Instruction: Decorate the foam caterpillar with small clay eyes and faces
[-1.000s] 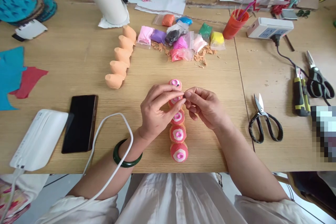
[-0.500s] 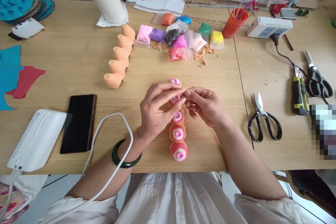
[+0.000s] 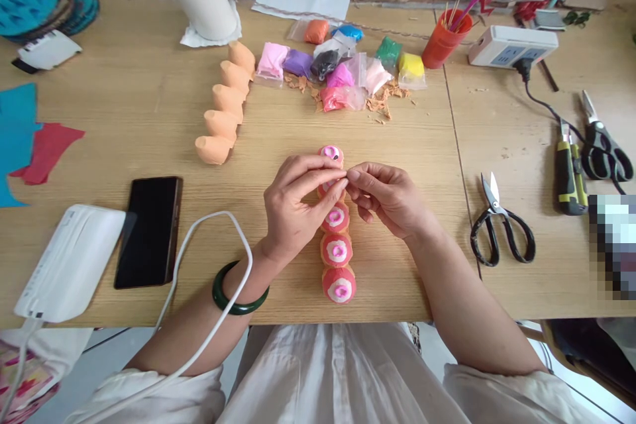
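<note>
A row of joined egg-carton cups [image 3: 336, 250] runs up the table in front of me, topped with red, white and pink clay rings; a small dark spot shows on the farthest cup. Over the upper cups, my left hand [image 3: 298, 202] has its thumb and fingers pinched together. My right hand [image 3: 385, 195] meets it fingertip to fingertip, thumb pressed on forefinger. Whatever lies between the fingertips is too small to name. The hands partly cover the second and third cups. A second row of plain orange cups [image 3: 227, 100] stands farther left.
Bags of coloured clay [image 3: 339, 75] lie at the back beside an orange cup of sticks [image 3: 446, 38]. Scissors [image 3: 499, 222] and a box cutter [image 3: 567, 172] lie right. A phone [image 3: 149, 232], a white device [image 3: 72, 262] and a white cable [image 3: 246, 252] are left.
My left thumb has closed in against its fingertips, and the hands' tips have drawn together. The view has shifted slightly; the cups have stayed in place.
</note>
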